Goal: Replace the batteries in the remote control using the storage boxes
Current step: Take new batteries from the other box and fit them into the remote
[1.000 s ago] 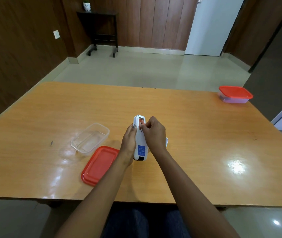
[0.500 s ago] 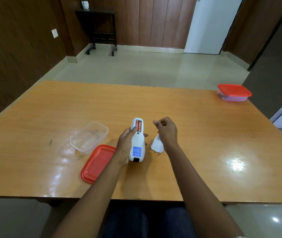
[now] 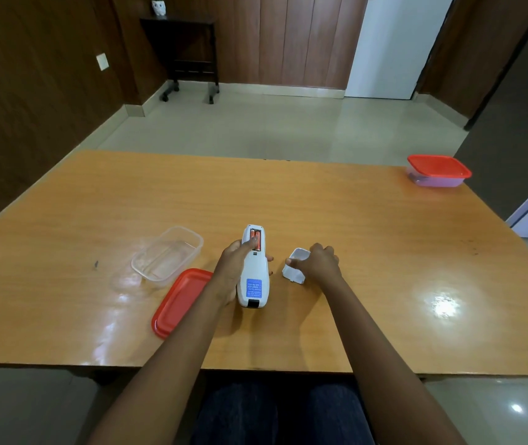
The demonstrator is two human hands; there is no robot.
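Note:
A white remote control (image 3: 253,277) lies back-up on the wooden table (image 3: 352,226), its battery bay uncovered with two orange batteries (image 3: 255,236) inside. My left hand (image 3: 235,268) grips the remote, thumb pressing on the batteries. My right hand (image 3: 318,263) has come down on the white battery cover (image 3: 294,268) lying just right of the remote, thumb and fingers on either side of it. An empty clear storage box (image 3: 167,255) stands to the left, with its red lid (image 3: 180,301) lying beside it. A second box with a red lid on (image 3: 437,171) stands at the far right corner.
The table's near edge runs just in front of my lap. Beyond the table is tiled floor, with a dark side table (image 3: 188,56) against the wood-panelled wall and a white door (image 3: 394,43).
My right hand left the battery bay, moved right and came down onto the battery cover. My left thumb slid onto the batteries while the hand kept hold of the remote.

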